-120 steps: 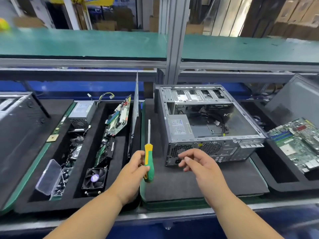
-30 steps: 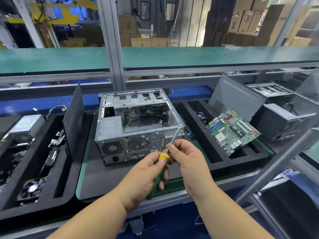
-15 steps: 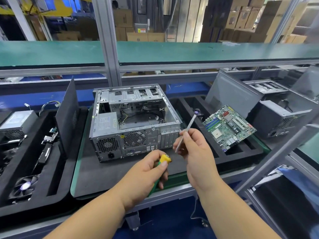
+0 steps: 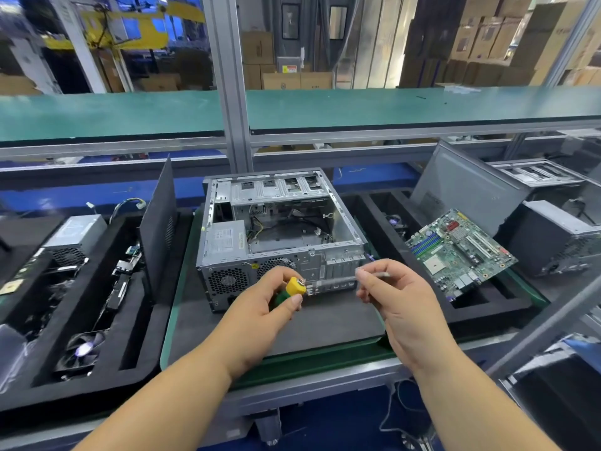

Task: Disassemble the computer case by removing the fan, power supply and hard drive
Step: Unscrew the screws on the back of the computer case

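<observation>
Two hands raised over foam mat (image 4: 325,330): handle (image 4: 294,288) gripped by left hand (image 4: 260,315), shaft (image 4: 338,282) pinched by right hand (image 4: 395,297).

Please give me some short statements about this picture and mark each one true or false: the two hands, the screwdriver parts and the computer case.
1. The left hand holds the yellow and green screwdriver handle. True.
2. The right hand is empty. False: it pinches the metal screwdriver shaft.
3. The computer case is open on top. True.
4. The power supply has already been taken out of this case. False: it sits in the near left corner of the case.
5. A green circuit board lies in the black foam tray to the right of the case. True.
</observation>
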Available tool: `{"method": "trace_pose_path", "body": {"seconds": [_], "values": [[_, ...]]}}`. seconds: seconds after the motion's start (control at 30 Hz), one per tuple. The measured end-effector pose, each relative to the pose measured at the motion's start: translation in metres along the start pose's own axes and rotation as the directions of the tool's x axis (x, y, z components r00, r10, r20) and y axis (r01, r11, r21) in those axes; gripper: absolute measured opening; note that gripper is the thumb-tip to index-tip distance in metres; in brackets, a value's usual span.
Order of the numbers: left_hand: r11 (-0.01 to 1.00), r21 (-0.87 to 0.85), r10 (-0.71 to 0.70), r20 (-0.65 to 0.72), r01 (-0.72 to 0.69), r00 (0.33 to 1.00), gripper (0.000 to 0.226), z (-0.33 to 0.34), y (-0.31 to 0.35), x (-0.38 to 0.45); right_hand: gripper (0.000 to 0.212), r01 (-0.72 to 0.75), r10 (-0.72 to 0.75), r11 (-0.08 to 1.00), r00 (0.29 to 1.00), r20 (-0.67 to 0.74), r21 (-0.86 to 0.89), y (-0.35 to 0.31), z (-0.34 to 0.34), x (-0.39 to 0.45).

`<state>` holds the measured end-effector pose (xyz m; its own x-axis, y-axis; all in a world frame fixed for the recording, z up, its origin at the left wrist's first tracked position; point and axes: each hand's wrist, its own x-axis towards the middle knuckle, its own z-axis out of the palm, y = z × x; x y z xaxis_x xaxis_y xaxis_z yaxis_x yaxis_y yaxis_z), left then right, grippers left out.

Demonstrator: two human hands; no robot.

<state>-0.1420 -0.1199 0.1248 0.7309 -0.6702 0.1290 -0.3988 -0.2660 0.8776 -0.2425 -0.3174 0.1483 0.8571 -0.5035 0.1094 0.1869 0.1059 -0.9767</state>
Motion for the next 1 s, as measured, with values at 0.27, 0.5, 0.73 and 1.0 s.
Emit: {"method": "trace_pose_path", "body": {"seconds": [0.27, 0.5, 0.73, 1.0], "values": [[0.978, 0.19, 0.091, 0.0, -0.089, 0.996, 0.028, -0.003, 0.003, -0.005, 0.01, 0.085, -0.084, 0.995, 0.996, -0.015, 0.048, -0.003, 0.011, 0.001], [0.979, 0.172, 0.113, -0.009, -0.109, 0.994, 0.028, -0.004, 0.005, -0.012, 0.023, 0.111, -0.111, 0.994, 0.994, 0.013, -0.025, -0.002, 0.013, 0.002], [0.997, 0.047, 0.061, 0.09, -0.065, 0.994, 0.036, -0.009, 0.004, -0.019, 0.018, 0.167, -0.137, 0.975, 0.972, 0.193, -0.144, -0.017, 0.016, -0.008], [0.997, -0.032, 0.07, 0.106, -0.067, 0.992, 0.031, -0.008, 0.008, -0.019, 0.009, 0.16, -0.102, 0.967, 0.957, 0.273, -0.2, -0.019, 0.026, -0.007]]}}
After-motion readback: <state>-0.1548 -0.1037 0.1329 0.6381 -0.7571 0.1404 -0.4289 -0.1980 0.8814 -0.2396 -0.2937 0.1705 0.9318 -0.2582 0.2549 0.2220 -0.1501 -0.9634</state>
